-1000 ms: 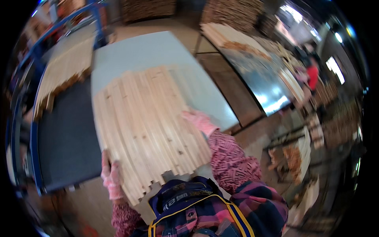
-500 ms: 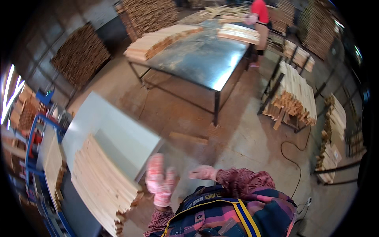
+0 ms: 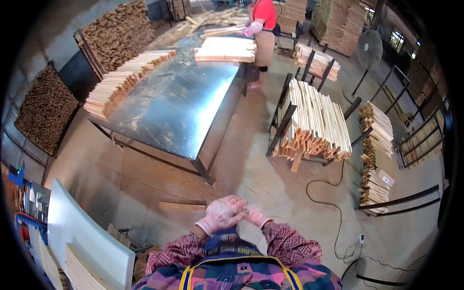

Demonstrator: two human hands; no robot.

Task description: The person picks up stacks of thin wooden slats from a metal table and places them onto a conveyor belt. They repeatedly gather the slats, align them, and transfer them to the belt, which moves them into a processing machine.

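My left hand (image 3: pixel 223 213), in a red-and-white knit glove, is in front of my waist with its fingers stretched to the right. It appears to hold nothing. My right hand (image 3: pixel 257 216), gloved alike, meets the left one's fingertips. Its own fingers are blurred and partly hidden there. Beyond my hands, on the floor, lies a single board (image 3: pixel 181 206). At the lower left, wooden slats (image 3: pixel 82 270) rest beside a pale, smooth panel (image 3: pixel 92 237), some way from my left hand.
A metal-topped table (image 3: pixel 159 106) carries rows of wood strips (image 3: pixel 121 82). At its far end a person in a red top (image 3: pixel 263 29) handles strips. Right of it, a rack (image 3: pixel 285 121) holds stacked slats (image 3: pixel 316 121). A black cable (image 3: pixel 336 232) winds across the floor.
My hands have come together in front of me from a spread position. The view has turned right, so the table and slat stacks sit farther left.
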